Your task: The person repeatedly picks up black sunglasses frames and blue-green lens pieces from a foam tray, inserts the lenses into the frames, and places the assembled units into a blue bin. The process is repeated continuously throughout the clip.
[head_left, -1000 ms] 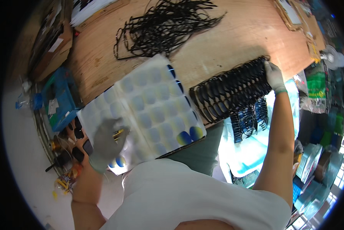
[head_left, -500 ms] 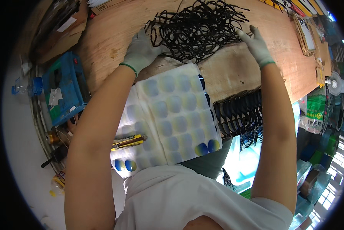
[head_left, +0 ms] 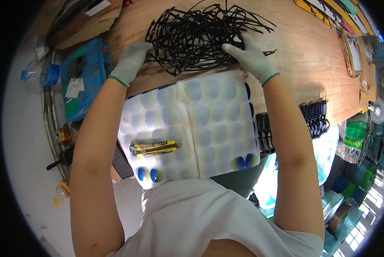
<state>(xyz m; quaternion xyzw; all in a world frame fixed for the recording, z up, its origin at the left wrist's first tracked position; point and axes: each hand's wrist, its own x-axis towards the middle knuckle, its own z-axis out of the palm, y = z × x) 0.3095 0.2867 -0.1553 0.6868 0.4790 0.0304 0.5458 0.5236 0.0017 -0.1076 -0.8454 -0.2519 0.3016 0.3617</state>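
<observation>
A tangled heap of black eyeglass frames (head_left: 192,40) lies on the wooden table, between my two gloved hands. My left hand (head_left: 134,58) presses against the heap's left side, its fingertips partly hidden at the frames. On the right, my right hand (head_left: 250,58) grips the heap, thumb over the near frames and fingers behind them. Closer to me, a white sheet (head_left: 183,107) covers rows of tinted lenses that show through it. Blue-yellow lenses (head_left: 150,174) peek out at its lower left, and another pair (head_left: 244,162) at its lower right. A yellow utility knife (head_left: 155,148) rests on the sheet.
Rows of glasses frames (head_left: 314,118) stand right of the sheet, partly behind my right forearm. At left are a blue plastic crate (head_left: 87,79) and a water bottle (head_left: 42,74). Cardboard (head_left: 85,25) lies far left; a green-white sack (head_left: 352,139) sits at right.
My right hand has moved left and closed in on the heap. The heap has shifted left across the table and is more bunched. The view has shifted too.
</observation>
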